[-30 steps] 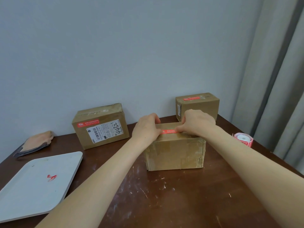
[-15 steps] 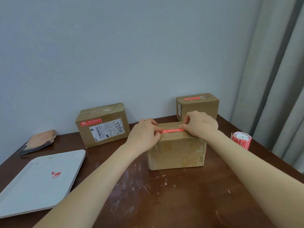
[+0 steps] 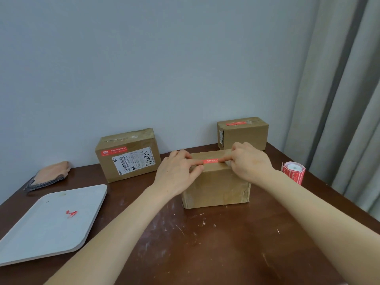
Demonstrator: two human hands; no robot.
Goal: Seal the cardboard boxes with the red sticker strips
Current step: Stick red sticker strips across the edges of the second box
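Note:
A small cardboard box (image 3: 216, 188) stands mid-table in front of me. A red sticker strip (image 3: 212, 161) lies flat along its top near the front edge. My left hand (image 3: 176, 173) presses the strip's left end with an extended finger, its thumb at the box's front edge. My right hand (image 3: 250, 163) presses the right end with its index finger. Two more boxes stand by the wall: a left box (image 3: 127, 155) with a shipping label and a red sticker, and a back right box (image 3: 243, 133) with a red strip on top.
A roll of red stickers (image 3: 293, 171) stands on the table (image 3: 205, 243) right of the near box. A white tray (image 3: 51, 223) with a red scrap (image 3: 71, 213) lies at the left, a folded cloth (image 3: 50, 174) behind it. A curtain (image 3: 349, 99) hangs at the right.
The strip has come down onto the box top. Both hands have slid apart along it, fingers now flat on its ends.

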